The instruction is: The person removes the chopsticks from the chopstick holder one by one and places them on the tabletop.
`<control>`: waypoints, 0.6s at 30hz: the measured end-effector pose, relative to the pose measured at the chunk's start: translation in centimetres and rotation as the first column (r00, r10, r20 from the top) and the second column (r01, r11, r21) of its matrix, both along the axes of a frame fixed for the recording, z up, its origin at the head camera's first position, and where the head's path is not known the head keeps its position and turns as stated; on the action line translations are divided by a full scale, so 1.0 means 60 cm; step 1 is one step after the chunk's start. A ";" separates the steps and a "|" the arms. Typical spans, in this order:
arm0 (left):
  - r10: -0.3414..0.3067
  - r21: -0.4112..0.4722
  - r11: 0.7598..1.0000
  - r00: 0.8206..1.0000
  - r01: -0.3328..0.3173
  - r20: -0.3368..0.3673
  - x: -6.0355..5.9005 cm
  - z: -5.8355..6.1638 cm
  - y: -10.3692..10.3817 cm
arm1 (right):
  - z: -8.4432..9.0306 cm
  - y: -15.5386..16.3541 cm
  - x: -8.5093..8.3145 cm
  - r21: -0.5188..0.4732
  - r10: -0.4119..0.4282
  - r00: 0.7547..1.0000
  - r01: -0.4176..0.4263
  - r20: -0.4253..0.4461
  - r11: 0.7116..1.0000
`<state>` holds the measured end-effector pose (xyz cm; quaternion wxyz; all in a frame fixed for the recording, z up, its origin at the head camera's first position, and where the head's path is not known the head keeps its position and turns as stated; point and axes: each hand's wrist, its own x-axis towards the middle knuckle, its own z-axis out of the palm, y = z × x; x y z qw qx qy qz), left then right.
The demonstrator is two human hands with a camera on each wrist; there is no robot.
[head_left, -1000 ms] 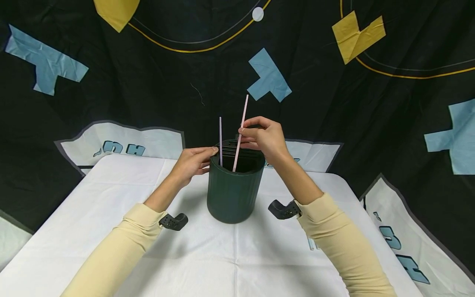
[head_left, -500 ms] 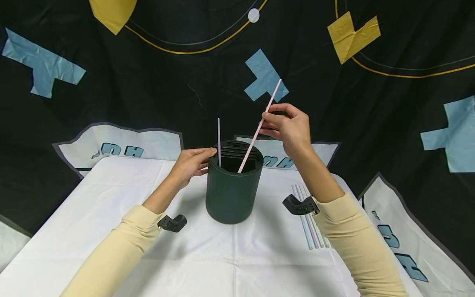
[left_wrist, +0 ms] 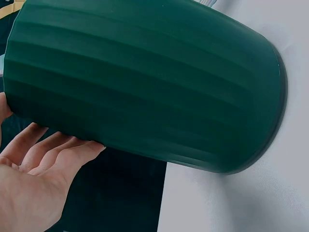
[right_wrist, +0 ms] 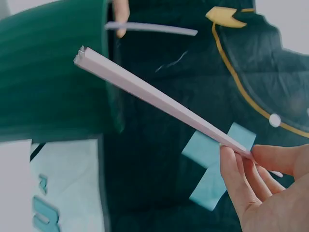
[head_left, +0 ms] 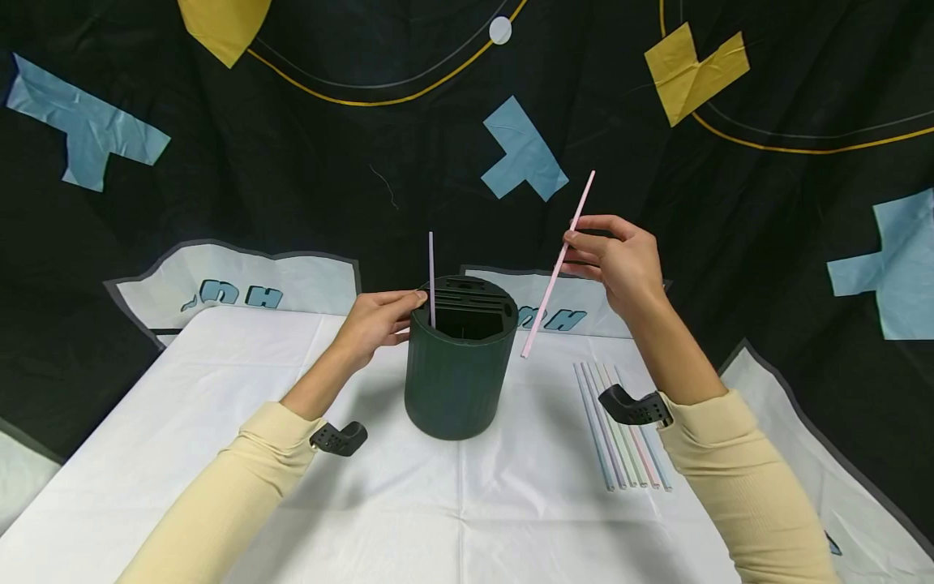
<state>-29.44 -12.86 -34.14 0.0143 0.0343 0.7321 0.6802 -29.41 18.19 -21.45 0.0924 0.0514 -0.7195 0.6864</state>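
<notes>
Dark cloth with blue and yellow patches [head_left: 521, 150] hangs behind a counter [head_left: 438, 503] covered in white. A pink straw [head_left: 558, 266] is held in the air to the right of a green holder [head_left: 456, 381], tilted with its top leaning right and its lower end just beside the holder's rim, clear of the counter. It is pinched by the right hand [head_left: 620, 264] a little above its middle, the grip clamped on it between thumb and fingertips (the right wrist view shows the fingertips [right_wrist: 236, 166] closed on it). The holder stands upright near the middle of the counter, and its top is seen to be divided by slats. One pale purple straw [head_left: 431, 280] stands upright in it, at the left of the opening. The left hand [head_left: 375, 320] is laid against the holder's left side near the rim, fingers lightly curved round the ribbed wall, thumb at the edge. A row of pastel straws [head_left: 620, 442] lies flat on the counter, well to the right of the holder and below the right wrist, side by side and touching.
</notes>
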 end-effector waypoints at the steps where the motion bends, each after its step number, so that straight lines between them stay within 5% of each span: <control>1: 0.002 0.001 1.000 1.000 -0.002 0.003 0.000 0.000 0.000 | -0.005 0.006 -0.001 0.023 -0.004 1.000 0.004 0.017 1.000; 11: 0.010 -0.026 1.000 1.000 -0.010 0.013 -0.002 0.006 0.002 | -0.082 0.071 -0.019 0.285 -0.037 0.988 -0.008 0.152 0.959; 18: 0.010 -0.020 1.000 1.000 -0.010 0.010 -0.004 0.006 0.003 | -0.136 0.116 -0.031 0.348 -0.030 0.965 -0.065 0.261 0.935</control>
